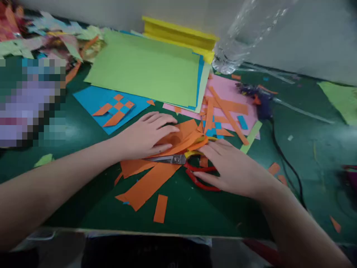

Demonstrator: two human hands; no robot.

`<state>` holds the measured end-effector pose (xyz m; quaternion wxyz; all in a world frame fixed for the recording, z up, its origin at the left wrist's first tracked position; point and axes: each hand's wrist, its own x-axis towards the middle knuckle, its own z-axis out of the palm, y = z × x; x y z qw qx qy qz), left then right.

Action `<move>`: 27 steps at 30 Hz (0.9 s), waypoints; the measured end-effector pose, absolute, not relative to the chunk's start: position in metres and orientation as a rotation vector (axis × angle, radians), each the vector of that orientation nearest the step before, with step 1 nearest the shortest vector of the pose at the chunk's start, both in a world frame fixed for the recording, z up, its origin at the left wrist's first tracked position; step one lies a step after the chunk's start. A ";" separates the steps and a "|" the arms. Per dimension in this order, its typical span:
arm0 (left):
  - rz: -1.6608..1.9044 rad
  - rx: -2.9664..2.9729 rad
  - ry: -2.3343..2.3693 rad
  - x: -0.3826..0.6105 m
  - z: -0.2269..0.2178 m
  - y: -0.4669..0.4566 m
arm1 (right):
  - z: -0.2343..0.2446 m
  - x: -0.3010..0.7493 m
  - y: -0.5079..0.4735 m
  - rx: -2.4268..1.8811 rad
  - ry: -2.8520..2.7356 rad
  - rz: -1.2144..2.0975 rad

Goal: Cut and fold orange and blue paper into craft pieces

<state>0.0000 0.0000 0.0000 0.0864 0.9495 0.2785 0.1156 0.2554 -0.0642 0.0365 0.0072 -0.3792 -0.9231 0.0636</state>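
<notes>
My left hand (149, 134) lies flat, fingers stretched, on a pile of orange paper strips (150, 178) in the middle of the green table (83, 137). My right hand (232, 169) rests over the red handles of a pair of scissors (192, 167), fingers extended and partly covering them; I cannot see whether the fingers go through the handles. The scissor blades point left under the orange strips. A loose orange piece (161, 208) lies near the front edge.
A light green sheet (145, 69) lies over blue paper with an orange-and-blue woven patch (115, 109). A pink sheet (231, 100) carries more strips. Behind are a yellow folded stack (178, 35), a clear plastic bottle (242, 33), and a black cable (281, 152) at right.
</notes>
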 end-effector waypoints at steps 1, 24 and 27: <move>0.341 2.830 0.830 0.000 0.000 0.000 | 0.037 0.256 -0.066 -1.182 -2.889 0.203; 0.349 2.831 0.843 0.001 0.000 -0.002 | 0.038 0.258 -0.068 -1.183 -2.912 0.208; 0.354 2.837 0.842 0.001 0.000 -0.002 | 0.038 0.257 -0.069 -1.176 -2.909 0.204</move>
